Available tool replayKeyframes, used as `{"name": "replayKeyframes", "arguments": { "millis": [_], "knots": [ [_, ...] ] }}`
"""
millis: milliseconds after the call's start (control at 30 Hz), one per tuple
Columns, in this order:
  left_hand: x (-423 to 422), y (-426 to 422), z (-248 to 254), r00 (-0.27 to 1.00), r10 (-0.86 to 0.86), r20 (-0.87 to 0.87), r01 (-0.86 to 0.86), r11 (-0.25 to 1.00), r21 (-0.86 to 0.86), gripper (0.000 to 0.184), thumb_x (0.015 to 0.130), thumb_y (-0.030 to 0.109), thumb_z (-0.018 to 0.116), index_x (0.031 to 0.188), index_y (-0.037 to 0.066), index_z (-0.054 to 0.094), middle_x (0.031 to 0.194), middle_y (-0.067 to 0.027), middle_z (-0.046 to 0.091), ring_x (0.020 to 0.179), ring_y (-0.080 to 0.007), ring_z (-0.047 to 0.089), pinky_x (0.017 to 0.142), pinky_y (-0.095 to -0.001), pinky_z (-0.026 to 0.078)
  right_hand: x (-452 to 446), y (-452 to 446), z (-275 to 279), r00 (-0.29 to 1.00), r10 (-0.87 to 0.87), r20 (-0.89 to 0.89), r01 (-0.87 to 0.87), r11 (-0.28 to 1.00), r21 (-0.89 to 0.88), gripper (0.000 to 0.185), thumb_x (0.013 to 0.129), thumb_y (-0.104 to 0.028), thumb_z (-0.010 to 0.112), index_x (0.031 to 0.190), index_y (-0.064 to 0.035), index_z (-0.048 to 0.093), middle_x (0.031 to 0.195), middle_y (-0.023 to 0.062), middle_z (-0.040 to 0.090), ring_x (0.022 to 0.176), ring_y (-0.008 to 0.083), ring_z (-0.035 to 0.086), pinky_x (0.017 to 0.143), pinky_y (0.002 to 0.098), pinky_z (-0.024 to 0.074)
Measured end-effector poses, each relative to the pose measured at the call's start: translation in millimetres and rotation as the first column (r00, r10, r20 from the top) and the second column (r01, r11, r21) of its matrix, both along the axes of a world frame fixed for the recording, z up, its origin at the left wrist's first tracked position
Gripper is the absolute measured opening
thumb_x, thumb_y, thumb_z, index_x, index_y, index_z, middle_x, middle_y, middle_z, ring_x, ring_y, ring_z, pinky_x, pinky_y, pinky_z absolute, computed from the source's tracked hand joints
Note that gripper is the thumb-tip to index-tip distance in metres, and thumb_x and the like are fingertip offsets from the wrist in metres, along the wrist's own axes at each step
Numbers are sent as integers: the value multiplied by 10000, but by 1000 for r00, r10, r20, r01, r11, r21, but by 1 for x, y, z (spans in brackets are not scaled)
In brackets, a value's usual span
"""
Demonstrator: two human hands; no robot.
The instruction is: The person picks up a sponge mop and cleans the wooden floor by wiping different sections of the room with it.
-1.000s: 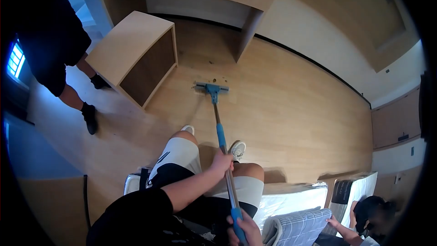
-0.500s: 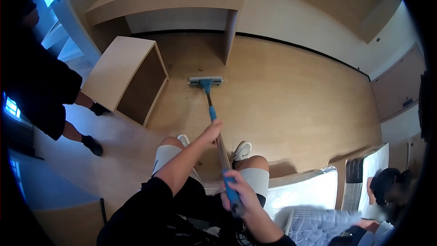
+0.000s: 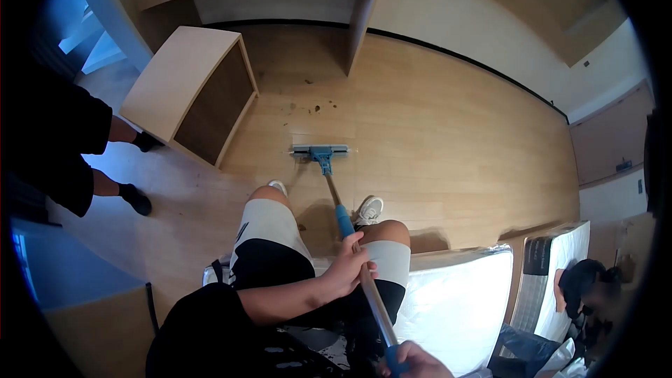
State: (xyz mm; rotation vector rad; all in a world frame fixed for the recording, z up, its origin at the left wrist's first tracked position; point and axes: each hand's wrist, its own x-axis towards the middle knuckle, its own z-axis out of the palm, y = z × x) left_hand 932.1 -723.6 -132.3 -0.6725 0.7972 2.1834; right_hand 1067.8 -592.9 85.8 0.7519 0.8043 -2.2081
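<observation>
Mop head (image 3: 321, 157) rests far on the floor (image 3: 476, 147), its pole (image 3: 378, 304) slanting near and right, the left hand (image 3: 346, 267) wrapped round it closer to the head, the right hand's (image 3: 418, 364) fingers clasping the near grip.

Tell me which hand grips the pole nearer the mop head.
Your left hand, on the pole just below the upper blue grip; your right hand holds the lower blue grip, farther from the mop head.
</observation>
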Motion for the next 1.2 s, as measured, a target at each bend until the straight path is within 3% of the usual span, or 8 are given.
{"name": "replayKeyframes", "arguments": {
  "millis": [67,233,400,533,633,733,933,1200],
  "knots": [
    [-3,8,-1,999,42,16,-42,999,-6,630,942,74,495,1451,220,154,1020,-75,456,672,-162,543,573,-365,524,-2,10,5,981,-91,174,96,995,-21,588,699,-42,611,1250,-99,414,928,165,521,451,272,562,345,316,464],
    [-2,13,-13,997,60,46,-56,996,-75,775,942,24,504,1519,292,61,1013,-51,485,647,-146,530,557,-361,511,5,6,-15,997,10,78,-18,995,103,1009,730,-39,628,1544,-194,52,935,152,534,445,226,552,346,313,473],
    [-17,7,-26,997,71,15,-68,986,-150,849,907,-4,498,1518,298,-10,955,-39,480,559,-139,503,461,-336,489,-19,-8,-7,988,117,101,-128,986,107,803,815,-41,535,1509,-209,168,1043,146,482,558,233,567,452,314,483],
    [-45,-11,-57,990,134,-47,-141,964,-224,635,904,1,500,1425,242,227,807,-57,517,525,-144,511,446,-330,469,-26,-19,-74,978,204,-44,-196,971,137,860,806,-44,509,1521,-179,52,1049,117,484,551,219,574,448,320,497],
    [-97,-30,-111,994,-33,-101,-10,919,-394,117,891,62,532,983,86,464,607,-56,519,446,-172,511,422,-321,438,-60,-40,-119,985,162,-66,-154,983,102,842,773,-23,525,1502,-172,131,923,86,505,473,202,533,394,323,464],
    [-138,-46,-136,975,-111,-191,12,891,-454,152,902,98,526,758,65,487,551,-68,527,434,-186,510,416,-317,419,-88,-62,-138,986,163,-40,-154,972,176,678,860,-26,534,1444,-156,217,826,79,495,455,183,522,377,318,453],
    [-123,-40,-124,988,152,-17,-148,921,-361,67,922,100,478,870,60,490,592,-72,504,460,-199,511,426,-340,430,-97,-71,-204,971,235,-46,-215,941,262,563,903,-87,558,1389,-170,286,811,69,495,456,155,508,366,297,446],
    [-131,-61,-145,986,-45,-158,-52,828,-558,191,871,26,427,1055,58,388,737,-99,514,505,-189,503,440,-359,460,-102,-96,-211,978,208,-8,-202,957,207,311,928,-141,565,1180,-155,384,845,54,475,484,147,486,382,298,425]
  ]
}}
